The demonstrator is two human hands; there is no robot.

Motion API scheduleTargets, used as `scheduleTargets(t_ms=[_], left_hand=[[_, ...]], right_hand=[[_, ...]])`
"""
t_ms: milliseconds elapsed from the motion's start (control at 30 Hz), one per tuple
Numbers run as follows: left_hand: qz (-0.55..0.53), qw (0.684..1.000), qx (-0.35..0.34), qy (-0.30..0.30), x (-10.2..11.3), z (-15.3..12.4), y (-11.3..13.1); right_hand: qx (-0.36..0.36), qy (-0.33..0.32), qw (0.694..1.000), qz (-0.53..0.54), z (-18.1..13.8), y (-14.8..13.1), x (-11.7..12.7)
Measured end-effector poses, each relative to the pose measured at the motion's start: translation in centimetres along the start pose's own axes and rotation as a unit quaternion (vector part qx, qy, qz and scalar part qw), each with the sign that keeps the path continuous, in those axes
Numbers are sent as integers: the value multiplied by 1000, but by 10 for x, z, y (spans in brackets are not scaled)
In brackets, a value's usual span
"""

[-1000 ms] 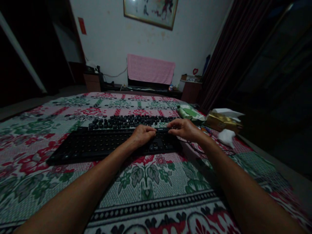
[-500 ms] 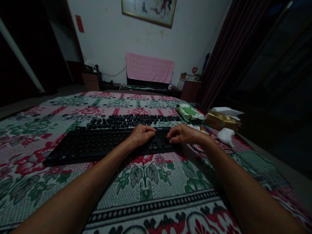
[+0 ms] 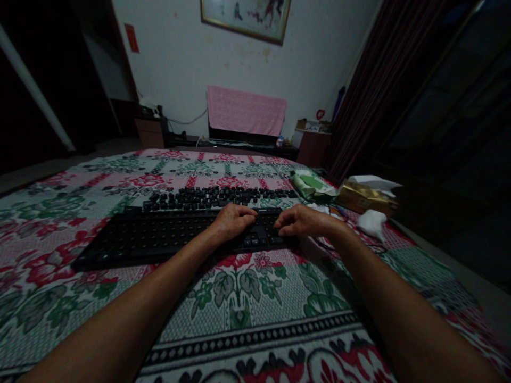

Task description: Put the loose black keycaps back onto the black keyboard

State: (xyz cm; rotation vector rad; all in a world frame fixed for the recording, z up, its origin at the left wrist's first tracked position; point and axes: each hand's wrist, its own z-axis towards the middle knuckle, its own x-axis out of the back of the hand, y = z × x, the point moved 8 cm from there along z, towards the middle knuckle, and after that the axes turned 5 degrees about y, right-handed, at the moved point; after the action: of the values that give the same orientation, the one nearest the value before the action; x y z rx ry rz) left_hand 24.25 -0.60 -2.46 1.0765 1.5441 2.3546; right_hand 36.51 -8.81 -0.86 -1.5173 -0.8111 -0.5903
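Observation:
A black keyboard [image 3: 159,236] lies on a floral bedspread [image 3: 247,298], most of its key sockets bare. Rows of loose black keycaps [image 3: 207,197] are laid out just behind it. My left hand [image 3: 233,221] rests on the keyboard's right part with its fingers curled under; what they hold is hidden. My right hand [image 3: 303,221] hovers over the keyboard's right end, its fingertips pinched together close to the left hand. The light is too dim to make out what sits in the pinch.
To the right lie a green packet [image 3: 309,185], a gold tissue box [image 3: 363,196] and a crumpled white tissue [image 3: 371,223]. A dark cable [image 3: 339,247] runs off the keyboard's right end. A pink cloth [image 3: 246,110] covers a screen at the far wall.
My right hand has come back from the keyboard's far edge onto its right end. The left hand has hardly moved.

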Motion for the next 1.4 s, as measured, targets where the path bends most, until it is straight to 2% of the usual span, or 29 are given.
scheduleTargets(t_ms=[333,433,533,633,967,1200,1400], left_hand=[[28,999,-17,0,1,-3,6],[77,992,-102,-5,-2,-10,26],[156,964,-209,-43,-15,-22,47],[231,937,-253,-66,-23,-28,53],[316,892,-307,-106,-37,-35,54],[316,894,-300,-106,-39,-34,52],[317,896,-294,-102,-39,-34,52]], right_hand=[[-42,-15,999,7,1,0,-2],[-44,-22,999,0,2,-1,-2],[-37,-25,999,8,2,-1,-3],[-38,-32,998,30,2,1,-5],[-16,-33,999,28,3,1,-4],[18,-51,999,3,-1,-2,-3],[13,-57,998,-13,-3,-4,-4]])
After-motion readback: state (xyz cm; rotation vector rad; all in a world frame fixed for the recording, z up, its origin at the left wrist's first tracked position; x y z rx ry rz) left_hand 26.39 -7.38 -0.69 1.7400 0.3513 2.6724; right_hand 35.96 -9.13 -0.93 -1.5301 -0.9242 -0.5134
